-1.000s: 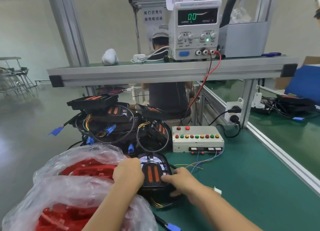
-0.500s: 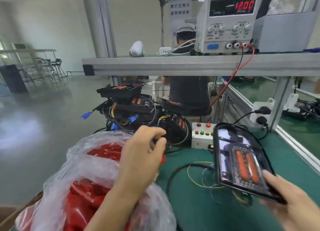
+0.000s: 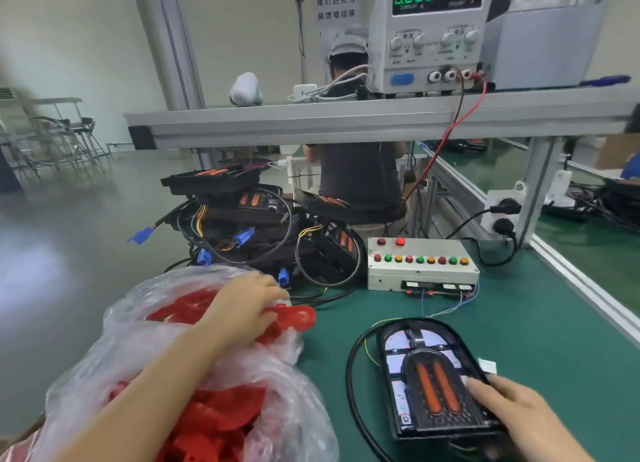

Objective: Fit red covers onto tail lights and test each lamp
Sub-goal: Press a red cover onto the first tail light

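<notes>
A black tail light [image 3: 429, 382] with two orange strips lies flat on the green bench, its black cable looping to the left. My right hand [image 3: 512, 416] holds its near right corner. My left hand [image 3: 246, 309] grips a red cover [image 3: 294, 318] at the mouth of a clear plastic bag [image 3: 194, 375] full of red covers on the left. The cover sticks out to the right over the bag's edge.
A pile of black tail lights [image 3: 256, 226] with blue connectors sits behind the bag. A white test box [image 3: 420, 267] with coloured buttons stands mid-bench. A power supply [image 3: 433, 32] rests on the overhead shelf [image 3: 346, 122]. A person sits beyond, back turned.
The tail light went from tilted up in my right hand to lying flat on the bench. My left hand dropped into the bag and took hold of a red cover.
</notes>
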